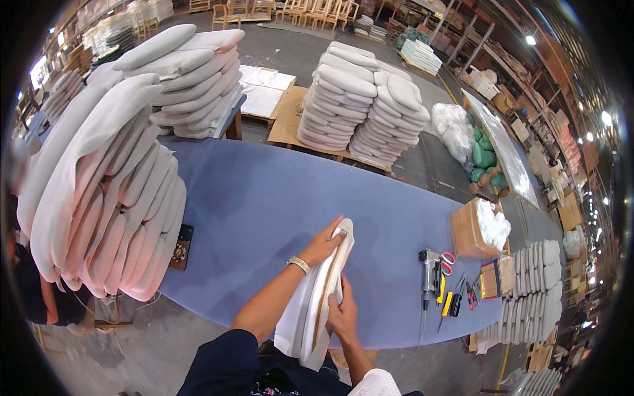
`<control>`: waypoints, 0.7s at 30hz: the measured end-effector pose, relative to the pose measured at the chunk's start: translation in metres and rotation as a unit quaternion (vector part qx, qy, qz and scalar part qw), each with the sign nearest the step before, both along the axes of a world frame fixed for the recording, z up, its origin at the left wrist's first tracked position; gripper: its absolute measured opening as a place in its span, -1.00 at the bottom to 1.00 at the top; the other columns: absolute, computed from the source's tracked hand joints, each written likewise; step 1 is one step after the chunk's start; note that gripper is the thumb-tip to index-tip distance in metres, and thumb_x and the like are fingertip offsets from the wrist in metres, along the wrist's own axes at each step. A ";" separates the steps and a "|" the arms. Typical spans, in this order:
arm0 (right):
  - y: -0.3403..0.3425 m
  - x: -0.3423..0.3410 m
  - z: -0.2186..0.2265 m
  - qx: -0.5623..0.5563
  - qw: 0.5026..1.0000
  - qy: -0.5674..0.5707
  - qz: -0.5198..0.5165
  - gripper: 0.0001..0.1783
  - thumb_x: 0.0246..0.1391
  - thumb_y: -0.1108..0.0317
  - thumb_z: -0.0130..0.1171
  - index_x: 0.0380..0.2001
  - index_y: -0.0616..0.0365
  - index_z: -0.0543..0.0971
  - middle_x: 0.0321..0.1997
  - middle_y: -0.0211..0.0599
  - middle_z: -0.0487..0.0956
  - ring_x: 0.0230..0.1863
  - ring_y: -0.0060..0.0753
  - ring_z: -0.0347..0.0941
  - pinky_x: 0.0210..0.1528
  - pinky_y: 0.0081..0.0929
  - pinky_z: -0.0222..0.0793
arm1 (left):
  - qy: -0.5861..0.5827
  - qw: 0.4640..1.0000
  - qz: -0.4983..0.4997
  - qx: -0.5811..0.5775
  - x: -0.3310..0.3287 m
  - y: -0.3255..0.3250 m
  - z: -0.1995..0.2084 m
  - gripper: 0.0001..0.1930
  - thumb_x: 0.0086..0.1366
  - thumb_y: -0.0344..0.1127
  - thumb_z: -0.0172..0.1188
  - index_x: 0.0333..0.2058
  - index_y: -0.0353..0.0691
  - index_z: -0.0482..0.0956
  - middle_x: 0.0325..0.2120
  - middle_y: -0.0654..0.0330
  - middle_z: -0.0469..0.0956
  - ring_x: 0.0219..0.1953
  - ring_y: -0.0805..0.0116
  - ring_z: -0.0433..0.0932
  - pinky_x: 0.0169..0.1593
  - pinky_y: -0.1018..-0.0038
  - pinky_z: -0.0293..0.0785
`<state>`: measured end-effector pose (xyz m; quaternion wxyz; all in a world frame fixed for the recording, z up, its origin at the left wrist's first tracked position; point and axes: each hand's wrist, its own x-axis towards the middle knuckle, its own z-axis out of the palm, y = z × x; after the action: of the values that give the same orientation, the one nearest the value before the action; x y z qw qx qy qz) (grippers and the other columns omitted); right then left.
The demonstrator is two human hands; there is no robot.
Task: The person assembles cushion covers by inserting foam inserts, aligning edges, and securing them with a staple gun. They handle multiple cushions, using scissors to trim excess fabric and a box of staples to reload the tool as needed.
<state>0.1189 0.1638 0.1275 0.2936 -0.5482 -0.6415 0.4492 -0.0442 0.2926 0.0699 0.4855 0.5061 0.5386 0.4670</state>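
Observation:
A pale grey upholstered seat pad (339,264) stands on its narrow side at the near edge of the blue table (264,191), tilted away from me. White layers and a thin brown edge, perhaps board, show along its left side. Near the pad's far end, my left hand (322,244) is closed around the edge, a metal-band watch on its wrist. Lower down, my right hand (343,315) grips the pad's right side with bent fingers. Its near end reaches back against my dark shirt.
Stacked grey pads (112,198) crowd the table's left end beside a black phone (181,247). At right lie a pneumatic staple gun (430,274), red-handled scissors (448,263), screwdrivers (456,305) and a carton (472,228) of white stuffing. More pad stacks (363,99) stand beyond the table.

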 end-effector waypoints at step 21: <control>0.175 0.020 -0.003 0.051 0.998 -0.039 0.024 -0.66 0.12 0.17 0.26 -0.15 0.19 0.59 -0.30 -0.09 0.68 -0.27 -0.10 0.62 -0.17 -0.22 0.49 | 0.157 0.986 0.014 0.056 0.003 0.005 0.003 -0.42 0.42 -0.20 0.09 0.34 -0.33 0.30 0.25 -0.16 0.43 0.30 -0.02 0.42 0.34 0.27 0.31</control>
<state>0.1387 0.3390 0.1246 0.2849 -0.5340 -0.6875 0.4013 -0.0414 0.2974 0.0728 0.3592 0.5921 0.5878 0.4181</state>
